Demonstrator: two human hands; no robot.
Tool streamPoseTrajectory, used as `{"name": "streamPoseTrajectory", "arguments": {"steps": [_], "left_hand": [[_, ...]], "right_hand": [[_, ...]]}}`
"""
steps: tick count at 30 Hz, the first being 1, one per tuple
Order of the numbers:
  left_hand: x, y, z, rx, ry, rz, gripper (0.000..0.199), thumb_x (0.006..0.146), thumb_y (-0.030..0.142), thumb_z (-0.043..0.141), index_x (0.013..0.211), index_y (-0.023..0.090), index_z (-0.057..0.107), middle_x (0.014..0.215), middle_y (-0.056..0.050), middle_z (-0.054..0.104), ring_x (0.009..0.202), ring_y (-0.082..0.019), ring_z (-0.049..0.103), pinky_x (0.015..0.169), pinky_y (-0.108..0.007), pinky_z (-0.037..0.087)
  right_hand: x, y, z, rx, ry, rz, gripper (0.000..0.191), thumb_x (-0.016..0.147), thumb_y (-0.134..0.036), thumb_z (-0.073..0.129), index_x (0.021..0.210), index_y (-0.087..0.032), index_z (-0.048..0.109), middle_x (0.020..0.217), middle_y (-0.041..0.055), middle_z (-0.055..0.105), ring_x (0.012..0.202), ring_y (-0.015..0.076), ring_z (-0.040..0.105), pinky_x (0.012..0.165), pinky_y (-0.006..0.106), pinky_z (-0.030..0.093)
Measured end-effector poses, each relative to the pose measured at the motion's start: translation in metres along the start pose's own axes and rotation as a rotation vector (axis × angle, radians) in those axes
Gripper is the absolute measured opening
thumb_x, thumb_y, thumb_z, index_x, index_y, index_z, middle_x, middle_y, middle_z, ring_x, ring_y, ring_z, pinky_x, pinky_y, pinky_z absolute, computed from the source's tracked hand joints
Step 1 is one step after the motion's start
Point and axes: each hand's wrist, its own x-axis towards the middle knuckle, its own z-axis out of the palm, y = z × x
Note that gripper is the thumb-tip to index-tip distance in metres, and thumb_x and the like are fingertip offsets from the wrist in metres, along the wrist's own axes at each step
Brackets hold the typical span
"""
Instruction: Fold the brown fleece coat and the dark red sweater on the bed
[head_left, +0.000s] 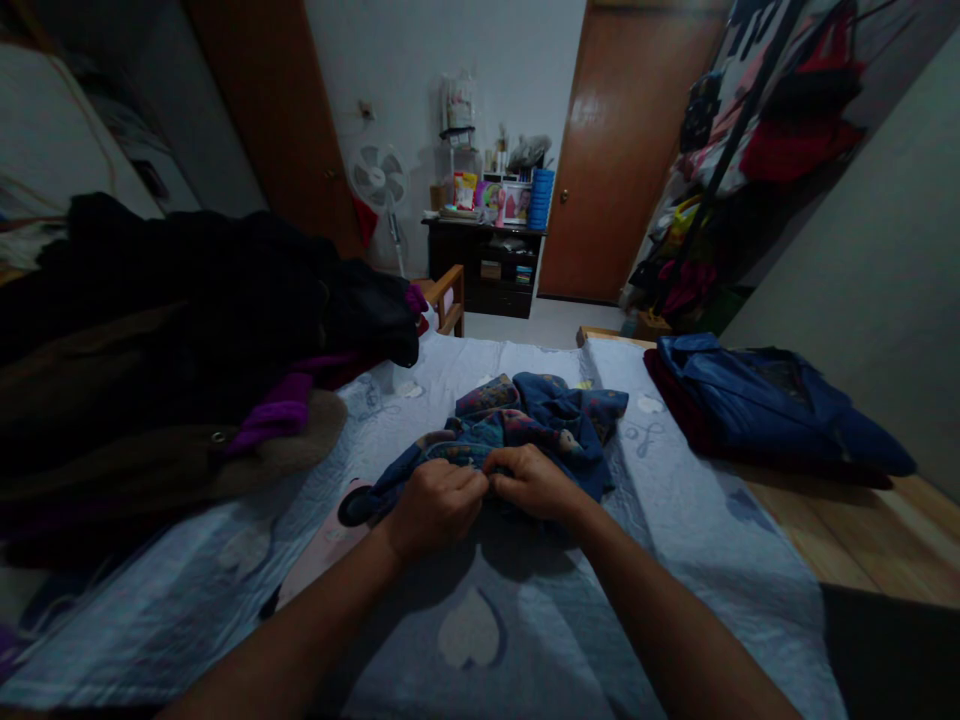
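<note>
A crumpled blue patterned garment (540, 420) lies on the light blue bedspread (525, 620) in the middle of the view. At its near edge, my left hand (442, 500) has its fingers curled closed on the fabric. My right hand (529, 480) meets it from the right, thumb and forefinger pinched on the same edge. The two hands nearly touch. What lies under the fingertips is too small to make out.
Dark clothes (187, 300) are heaped on the left. Folded blue clothes (780, 400) sit on the right beside bare wooden boards (840, 520). A pink item (322, 545) lies left of the garment. Farther back stand a white fan (380, 178) and a dark cabinet (480, 290).
</note>
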Motion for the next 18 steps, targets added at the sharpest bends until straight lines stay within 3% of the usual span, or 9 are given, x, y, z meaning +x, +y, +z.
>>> {"name": "streamPoseTrajectory", "arguments": {"steps": [6,10,12,16,18], "left_hand": [[-0.005,-0.003,0.014,0.059,0.162,0.066,0.021,0.093,0.015,0.046,0.077,0.020,0.059,0.064,0.000,0.058,0.060,-0.014,0.052,0.060,-0.033,0.032],[-0.012,-0.002,0.012,0.060,0.177,0.076,0.017,0.093,0.014,0.046,0.092,0.021,0.062,0.073,-0.001,0.064,0.063,-0.015,0.053,0.062,-0.033,0.033],[-0.017,0.000,0.007,-0.007,0.074,-0.005,0.019,0.093,0.014,0.045,0.092,0.021,0.062,0.079,-0.003,0.065,0.069,-0.016,0.056,0.065,-0.032,0.036],[-0.025,0.001,-0.015,-0.374,-0.414,-0.221,0.008,0.080,0.027,0.063,0.087,0.022,0.064,0.087,-0.002,0.066,0.078,-0.018,0.061,0.065,-0.028,0.041],[-0.024,-0.003,-0.029,-0.619,-0.634,-0.250,0.017,0.073,0.032,0.069,0.087,0.023,0.067,0.083,0.001,0.068,0.073,-0.017,0.063,0.060,-0.024,0.040]], "right_hand": [[0.001,0.016,0.004,0.314,0.026,0.076,0.014,0.076,-0.023,0.054,0.082,-0.016,0.066,0.068,-0.0036,0.054,0.063,0.0110,0.046,0.059,0.021,0.035],[-0.002,0.022,-0.001,0.413,0.275,0.188,0.016,0.078,-0.031,0.056,0.080,-0.017,0.063,0.068,-0.0029,0.052,0.064,0.0117,0.046,0.059,0.022,0.035],[-0.008,0.020,-0.008,0.451,0.273,0.217,0.017,0.079,-0.033,0.057,0.083,-0.018,0.064,0.069,-0.0029,0.054,0.065,0.0118,0.047,0.059,0.022,0.035],[-0.022,0.013,-0.030,0.461,-0.223,0.133,0.024,0.076,-0.038,0.063,0.084,-0.016,0.068,0.077,-0.0005,0.061,0.072,0.0139,0.055,0.065,0.023,0.042],[-0.029,0.014,-0.044,0.389,-0.277,0.134,0.025,0.076,-0.040,0.065,0.077,-0.015,0.069,0.074,-0.0001,0.062,0.069,0.0137,0.055,0.064,0.024,0.043]]}}
